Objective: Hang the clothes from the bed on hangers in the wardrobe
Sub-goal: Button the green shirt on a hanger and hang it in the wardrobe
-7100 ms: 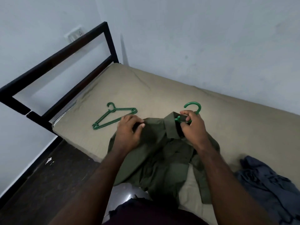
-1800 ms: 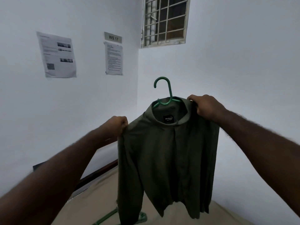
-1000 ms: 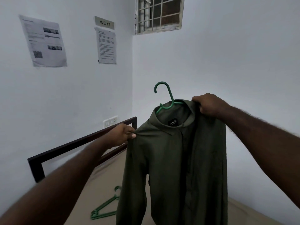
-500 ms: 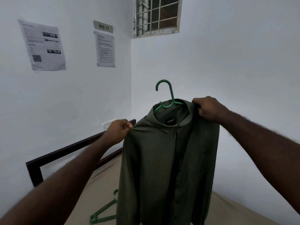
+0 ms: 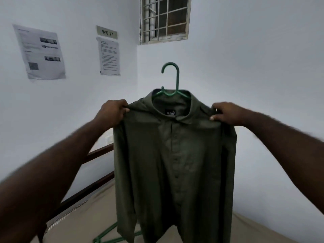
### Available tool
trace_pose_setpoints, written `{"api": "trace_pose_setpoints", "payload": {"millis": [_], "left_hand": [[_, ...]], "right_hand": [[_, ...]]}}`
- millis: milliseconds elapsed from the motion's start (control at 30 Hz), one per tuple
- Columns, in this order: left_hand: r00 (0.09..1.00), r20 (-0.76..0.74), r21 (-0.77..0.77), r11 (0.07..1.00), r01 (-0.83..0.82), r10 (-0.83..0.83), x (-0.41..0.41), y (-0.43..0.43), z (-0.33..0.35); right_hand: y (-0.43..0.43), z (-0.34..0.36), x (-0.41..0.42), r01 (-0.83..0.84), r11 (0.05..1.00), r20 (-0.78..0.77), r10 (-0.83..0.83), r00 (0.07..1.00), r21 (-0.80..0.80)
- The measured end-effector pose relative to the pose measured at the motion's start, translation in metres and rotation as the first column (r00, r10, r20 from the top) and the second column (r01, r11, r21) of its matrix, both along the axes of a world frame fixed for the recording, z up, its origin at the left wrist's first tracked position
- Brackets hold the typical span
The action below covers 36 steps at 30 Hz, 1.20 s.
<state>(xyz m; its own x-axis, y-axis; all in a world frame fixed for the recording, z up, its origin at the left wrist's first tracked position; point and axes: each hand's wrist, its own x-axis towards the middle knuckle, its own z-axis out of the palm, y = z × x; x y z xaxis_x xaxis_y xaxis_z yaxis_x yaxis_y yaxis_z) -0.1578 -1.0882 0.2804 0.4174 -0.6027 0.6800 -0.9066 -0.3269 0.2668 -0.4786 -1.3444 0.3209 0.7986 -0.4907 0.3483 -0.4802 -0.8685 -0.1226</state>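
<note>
both arms reach forward; the left hand point(image 5: 112, 114) and right hand point(image 5: 228, 113) grasp the shoulders of the green shirt point(image 5: 175, 155) on its hanger point(image 5: 172, 81), above the bed point(image 5: 84, 223).

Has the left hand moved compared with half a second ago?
Yes. The left hand went up: it was level with the wall socket, now it grips the shirt clearly above it.

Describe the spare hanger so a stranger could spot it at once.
Look at the tan bed along the bottom of the view. Under the hem of the held-up olive shirt lies the spare hanger, partly hidden. Unlike the hanger in the shirt, it lies flat and carries nothing.
</note>
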Motion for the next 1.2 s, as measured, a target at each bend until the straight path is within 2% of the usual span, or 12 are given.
{"api": "trace_pose_setpoints", "payload": {"millis": [67,200,267,367,467,667,800,900,967,1033,1133,1200], "left_hand": [[1.000,0.025,0.085,0.996,-0.003,0.001,0.002,0.000,-0.002],[1.000,0.019,0.106,0.994,-0.008,0.006,0.005,0.000,-0.012],[1.000,0.029,0.130,0.991,-0.008,0.005,0.005,0.001,-0.011],[0.999,0.047,0.152,0.988,-0.003,-0.004,0.004,0.001,-0.008],[0.998,0.065,0.154,0.988,-0.002,-0.008,0.003,0.001,-0.009],[0.996,0.069,0.158,0.986,-0.062,0.052,0.001,-0.001,-0.023],[0.997,0.057,0.221,0.973,-0.059,0.048,-0.001,0.000,-0.028],[0.997,0.038,0.214,0.974,-0.071,0.064,0.005,0.004,-0.024],[0.996,0.031,0.181,0.980,-0.085,0.080,0.009,0.008,-0.021],[0.995,0.030,0.160,0.982,-0.098,0.094,0.012,0.012,-0.020],[0.994,0.026,0.173,0.979,-0.109,0.106,0.017,0.015,-0.026],[0.994,0.014,0.190,0.976,-0.111,0.110,0.021,0.017,-0.031]], "right_hand": [[-0.003,-0.017,-0.006,-0.018,0.989,-0.077,0.030,0.997,0.148],[-0.007,-0.025,-0.019,-0.140,0.906,0.108,0.105,0.989,0.399],[-0.006,-0.028,-0.021,-0.119,0.894,0.027,0.119,0.992,0.432],[-0.005,-0.035,-0.022,-0.094,0.903,-0.085,0.143,0.986,0.420],[-0.003,-0.034,-0.027,-0.103,0.907,-0.077,0.147,0.986,0.408],[0.014,-0.051,-0.013,-0.185,0.867,0.104,0.154,0.983,0.464],[0.015,-0.063,0.013,-0.105,0.981,-0.145,0.129,0.981,0.164],[0.012,-0.051,0.016,-0.126,0.976,-0.118,0.148,0.982,0.177],[0.013,-0.042,0.013,-0.195,0.922,0.053,0.188,0.981,0.334],[0.016,-0.039,0.012,-0.280,0.785,0.193,0.206,0.959,0.553],[0.017,-0.047,0.014,-0.307,0.582,0.231,0.203,0.952,0.753],[0.017,-0.054,0.015,-0.307,0.547,0.245,0.185,0.952,0.779]]}}
